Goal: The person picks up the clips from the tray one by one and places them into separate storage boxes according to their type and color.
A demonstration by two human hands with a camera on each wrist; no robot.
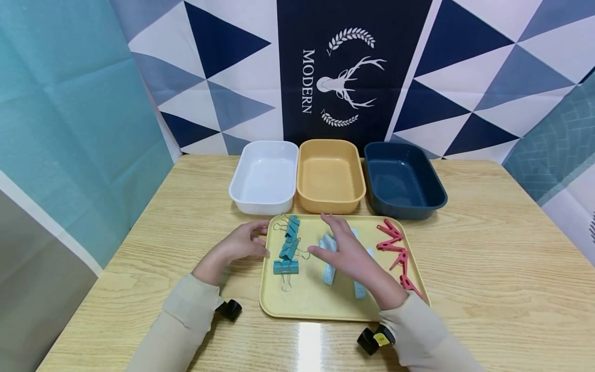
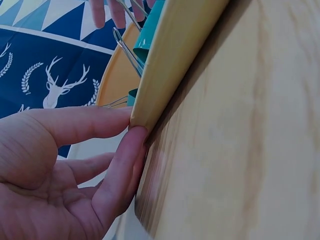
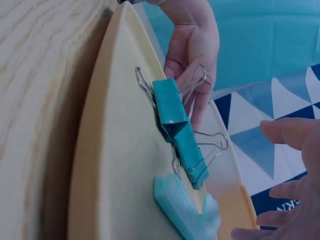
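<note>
- L hand (image 1: 239, 243): thumb & finger pinch left rim of pale-yellow rectangular plastic tray (image 1: 316, 307) on table (image 1: 492, 248).
- R hand (image 1: 349, 256): empty, fingers spread above light-blue plastic pieces (image 1: 330, 275) mid-tray.
- Tip: prob. best w/ tray steady, R fingers clear of teal metal binder clips (image 1: 289, 248), tray's left.

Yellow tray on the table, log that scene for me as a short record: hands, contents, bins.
Left hand: pinches the left edge of the pale yellow rectangular tray
Right hand: above the tray, fingers spread, holding nothing
Tray left: three teal metal binder clips
Tray middle: light blue plastic pieces, partly hidden by the right hand
Tray right: red plastic clothespins, in a zigzag
Behind tray, left to right: white bin, orange-yellow bin, dark blue bin, all rounded rectangles
</note>
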